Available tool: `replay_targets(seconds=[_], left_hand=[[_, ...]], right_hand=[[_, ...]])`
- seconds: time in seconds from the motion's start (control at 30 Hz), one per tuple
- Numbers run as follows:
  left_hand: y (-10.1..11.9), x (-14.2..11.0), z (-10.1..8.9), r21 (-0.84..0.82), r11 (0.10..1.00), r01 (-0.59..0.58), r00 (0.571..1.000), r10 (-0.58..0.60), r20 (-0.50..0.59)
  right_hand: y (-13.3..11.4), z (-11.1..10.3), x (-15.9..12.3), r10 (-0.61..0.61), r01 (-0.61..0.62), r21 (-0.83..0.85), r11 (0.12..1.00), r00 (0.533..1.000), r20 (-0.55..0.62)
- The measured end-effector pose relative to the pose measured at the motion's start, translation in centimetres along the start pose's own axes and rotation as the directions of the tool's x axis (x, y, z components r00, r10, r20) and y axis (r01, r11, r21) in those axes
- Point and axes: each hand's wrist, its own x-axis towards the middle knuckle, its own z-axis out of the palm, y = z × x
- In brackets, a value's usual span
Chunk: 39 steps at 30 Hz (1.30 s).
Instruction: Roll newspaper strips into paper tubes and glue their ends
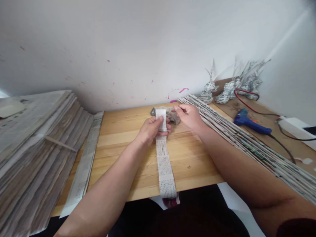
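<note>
A long printed newspaper strip (165, 164) runs from the middle of the wooden table to its front edge, where its near end hangs slightly over. My left hand (157, 127) grips the strip near its far end, thumb on top and fingers beneath. To the right, my right hand (189, 115) is held above the table with thumb and forefinger pinched together. Whatever may lie between those fingertips is too small to make out. Behind both hands lies a crumpled grey-brown cloth (175, 119), partly hidden by them.
At left stand a tall stack of newspapers (59, 131) and a pile of cut strips (85, 161). Rolled paper sticks (237, 141) lie along the right. Beyond them are a blue glue gun (251, 123), a white power strip (296, 126) and woven paper figures (229, 90).
</note>
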Motion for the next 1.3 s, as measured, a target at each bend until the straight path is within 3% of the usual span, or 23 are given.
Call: replay_targets(seconds=[0.1, 0.17, 0.23, 0.73, 1.3], left_hand=[[-0.2, 0.1, -0.1, 0.012, 1.0, -0.003, 1.0, 0.003, 0.021], [-0.3, 0.2, -0.2, 0.025, 1.0, -0.009, 0.999, 0.009, 0.036], [-0.4, 0.3, -0.2, 0.038, 0.999, -0.017, 0.999, 0.015, 0.049], [-0.9, 0.4, -0.3, 0.105, 0.992, -0.068, 0.996, 0.061, 0.064], [-0.8, 0.3, 0.2, 0.012, 0.998, -0.058, 0.998, 0.058, 0.037]], right_hand=[[-0.2, 0.1, -0.2, 0.072, -0.174, 0.371, 0.912, 0.959, 0.273], [-0.4, 0.3, -0.3, 0.058, -0.248, 0.446, 0.86, 0.916, 0.397], [-0.7, 0.5, -0.5, 0.052, -0.277, 0.461, 0.843, 0.895, 0.443], [-1.1, 1.3, -0.8, 0.113, -0.278, 0.481, 0.831, 0.932, 0.343], [-1.6, 1.5, -0.7, 0.227, -0.398, 0.552, 0.733, 0.908, 0.353]])
